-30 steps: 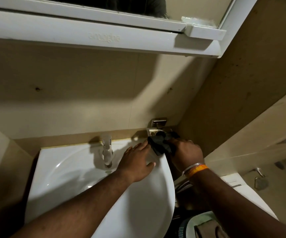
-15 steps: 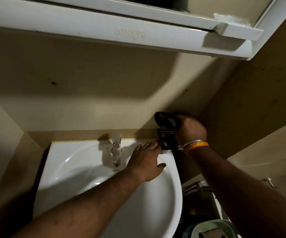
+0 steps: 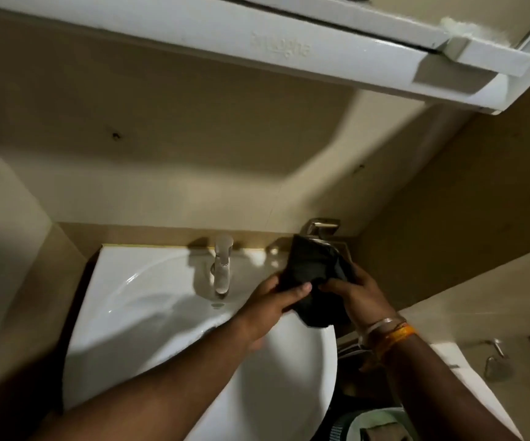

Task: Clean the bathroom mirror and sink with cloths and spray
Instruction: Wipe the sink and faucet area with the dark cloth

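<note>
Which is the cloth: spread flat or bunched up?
Bunched up: the cloth hangs in dark folds, held by the left hand and right hand.

Place: a small bathroom in a home.
Sink: a white sink (image 3: 149,300) sits against the wall, with a shiny tap (image 3: 222,265) at its back edge.
Walls: plain tan tiles (image 3: 193,160) go all around, and they meet in a tight corner on the right.
Cabinet: a white mirror cabinet (image 3: 289,43) hangs on the wall above the sink.
Metal holder: a shiny holder (image 3: 322,226) is fixed to the wall in the corner beside the sink.
Light: it is dim, with big shadows on the wall.
</note>
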